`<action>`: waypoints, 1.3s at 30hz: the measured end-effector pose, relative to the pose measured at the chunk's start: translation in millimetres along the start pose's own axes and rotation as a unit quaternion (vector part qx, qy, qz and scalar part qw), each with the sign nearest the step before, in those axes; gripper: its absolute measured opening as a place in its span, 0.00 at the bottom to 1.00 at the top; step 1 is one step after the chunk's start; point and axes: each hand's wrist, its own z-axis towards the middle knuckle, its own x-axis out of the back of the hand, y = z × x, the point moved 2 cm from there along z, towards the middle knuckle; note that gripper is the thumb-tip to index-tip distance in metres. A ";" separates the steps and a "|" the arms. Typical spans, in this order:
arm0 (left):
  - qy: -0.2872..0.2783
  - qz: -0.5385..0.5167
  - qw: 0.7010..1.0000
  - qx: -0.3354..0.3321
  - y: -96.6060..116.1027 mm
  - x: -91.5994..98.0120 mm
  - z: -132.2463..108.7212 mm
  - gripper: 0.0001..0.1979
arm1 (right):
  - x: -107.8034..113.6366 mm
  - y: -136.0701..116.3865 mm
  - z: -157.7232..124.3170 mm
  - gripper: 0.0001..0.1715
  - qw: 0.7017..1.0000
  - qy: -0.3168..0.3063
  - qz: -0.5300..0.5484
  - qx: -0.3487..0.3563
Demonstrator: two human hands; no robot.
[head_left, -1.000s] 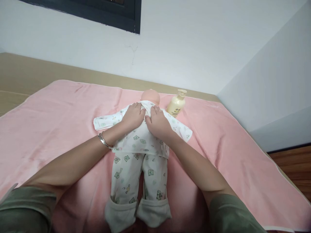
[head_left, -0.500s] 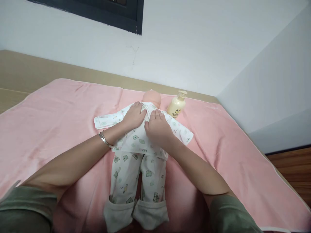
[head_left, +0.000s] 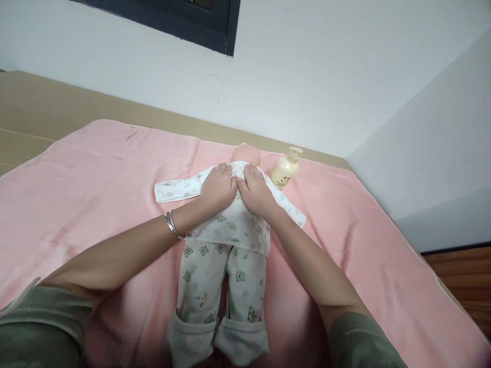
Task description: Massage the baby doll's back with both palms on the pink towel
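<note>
A baby doll (head_left: 246, 154) lies on a pink blanket with only its bald head showing above its clothes. It wears a white long-sleeved top (head_left: 226, 228) printed with small bears and leaves, and matching trousers (head_left: 203, 276) with wide turned-up cuffs. On the left side of the doll's upper body rests my left hand (head_left: 219, 188), its fingers laid out flat on the cloth. My right hand (head_left: 256, 190) lies flat beside it on the other side, fingers pointing toward the head. The two thumbs come close together at the middle. Both palms hide the top's chest area.
A pale yellow pump bottle (head_left: 285, 168) stands right of the doll's head. The pink blanket (head_left: 115, 168) covers a wooden surface (head_left: 57, 99) that meets a white wall. A dark window frame (head_left: 215, 30) is above, and brown wood (head_left: 460, 276) shows at the lower right.
My right hand has shifted up toward the doll's shoulder, now level with my left. The collar opening seen between the hands is now mostly covered. The whole view has shifted slightly.
</note>
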 end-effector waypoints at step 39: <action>-0.039 -0.040 0.998 0.024 7.8 11.7 -6.3 0.21 | -6.3 18.3 3.4 0.40 0.999 0.030 -0.016 -0.006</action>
